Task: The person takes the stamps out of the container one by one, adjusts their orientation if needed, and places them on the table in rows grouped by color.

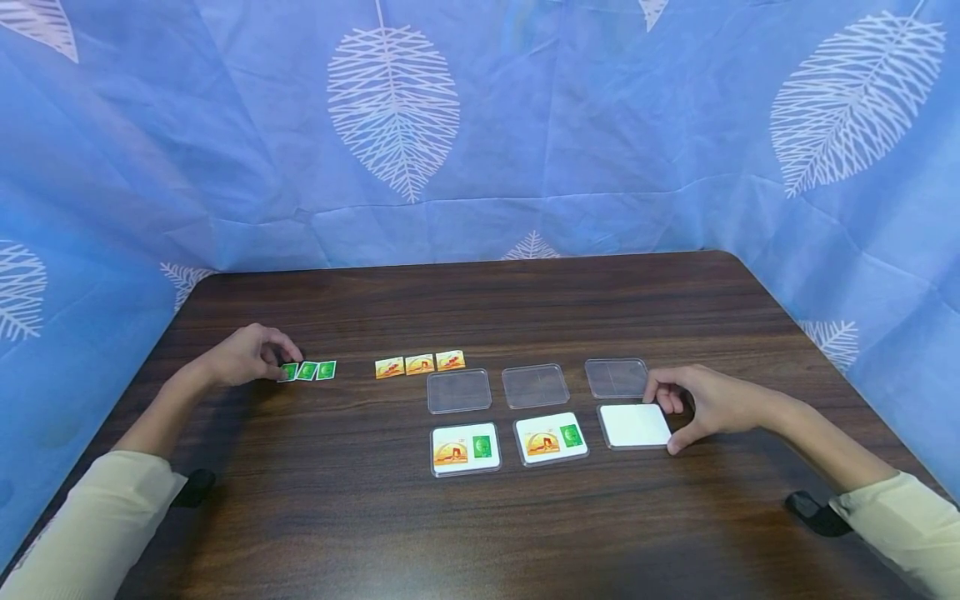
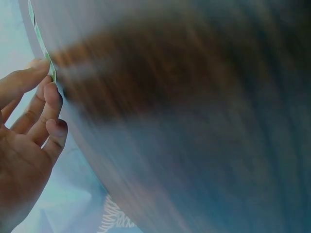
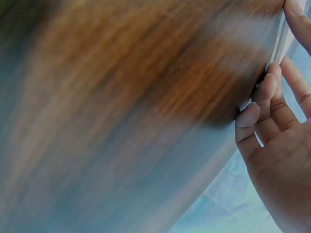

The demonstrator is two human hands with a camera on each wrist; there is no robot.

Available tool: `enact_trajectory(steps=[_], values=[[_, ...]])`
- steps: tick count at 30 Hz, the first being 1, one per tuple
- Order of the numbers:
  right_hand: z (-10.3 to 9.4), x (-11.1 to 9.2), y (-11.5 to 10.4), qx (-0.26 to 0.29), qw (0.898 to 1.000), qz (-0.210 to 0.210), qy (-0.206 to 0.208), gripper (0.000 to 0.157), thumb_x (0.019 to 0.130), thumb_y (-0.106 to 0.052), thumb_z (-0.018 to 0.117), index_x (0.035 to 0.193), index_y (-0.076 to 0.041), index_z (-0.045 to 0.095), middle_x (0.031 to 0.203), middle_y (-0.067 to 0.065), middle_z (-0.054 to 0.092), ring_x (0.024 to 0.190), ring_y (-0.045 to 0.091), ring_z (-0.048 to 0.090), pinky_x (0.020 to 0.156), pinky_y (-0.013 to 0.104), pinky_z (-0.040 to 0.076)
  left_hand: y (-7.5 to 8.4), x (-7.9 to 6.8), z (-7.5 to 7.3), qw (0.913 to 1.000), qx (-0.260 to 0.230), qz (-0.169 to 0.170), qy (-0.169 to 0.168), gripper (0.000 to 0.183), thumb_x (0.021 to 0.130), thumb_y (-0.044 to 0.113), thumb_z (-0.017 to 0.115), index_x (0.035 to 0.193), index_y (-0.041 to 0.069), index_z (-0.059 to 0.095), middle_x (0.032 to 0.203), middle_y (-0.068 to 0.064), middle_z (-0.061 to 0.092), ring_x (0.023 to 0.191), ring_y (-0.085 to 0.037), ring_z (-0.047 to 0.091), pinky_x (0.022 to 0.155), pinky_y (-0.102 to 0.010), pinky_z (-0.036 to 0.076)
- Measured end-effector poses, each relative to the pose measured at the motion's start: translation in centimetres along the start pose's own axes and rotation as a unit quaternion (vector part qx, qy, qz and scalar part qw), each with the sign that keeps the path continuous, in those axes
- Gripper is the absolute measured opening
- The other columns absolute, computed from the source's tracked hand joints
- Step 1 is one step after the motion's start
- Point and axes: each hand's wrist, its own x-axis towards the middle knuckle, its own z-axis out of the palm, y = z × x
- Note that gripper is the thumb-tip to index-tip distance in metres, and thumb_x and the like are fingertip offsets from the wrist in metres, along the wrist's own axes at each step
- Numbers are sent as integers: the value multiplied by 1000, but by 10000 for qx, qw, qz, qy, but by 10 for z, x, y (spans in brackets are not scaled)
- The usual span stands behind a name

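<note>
At the left of the table, my left hand (image 1: pixel 251 354) pinches the leftmost green stamp (image 1: pixel 288 372) of a row of three. The left wrist view shows that hand's thumb and fingers (image 2: pixel 36 73) at the edge of the thin green strip. My right hand (image 1: pixel 708 402) holds the right end of a shallow clear plastic case (image 1: pixel 602 433) with a blank white card (image 1: pixel 636 426) inside. Its thumb is at the near right corner, its fingers at the far right one. Two matching cases, left (image 1: pixel 465 474) and middle (image 1: pixel 551 460), each contain a white card bearing an orange stamp and a green stamp.
Three orange stamps (image 1: pixel 420 363) lie in a row right of the green ones. Behind the cases are three clear lids, left (image 1: pixel 459 392), middle (image 1: pixel 536 386) and right (image 1: pixel 615 378). Blue leaf-patterned cloth (image 1: pixel 525 142) hangs around the dark wooden table (image 1: pixel 337 517).
</note>
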Motion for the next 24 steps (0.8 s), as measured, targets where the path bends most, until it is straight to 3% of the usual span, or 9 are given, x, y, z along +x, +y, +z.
enact_trajectory(steps=[13, 24], values=[[0, 0, 0, -43, 10000, 64, 36, 46, 76, -28, 94, 105, -13, 61, 82, -5, 48, 71, 17, 47, 61, 28, 38, 5, 4, 6, 9986, 401, 306, 126, 13, 86, -2, 79, 99, -1, 76, 94, -10, 62, 73, -17, 52, 60, -27, 47], [0, 0, 0, -59, 10000, 63, 24, 47, 76, -29, 94, 105, -12, 61, 82, -4, 49, 71, 18, 48, 61, 28, 38, 6, 6, 6, 9991, 374, 200, 49, 11, 87, -3, 78, 97, -1, 75, 94, -9, 62, 77, -19, 53, 60, -28, 47]])
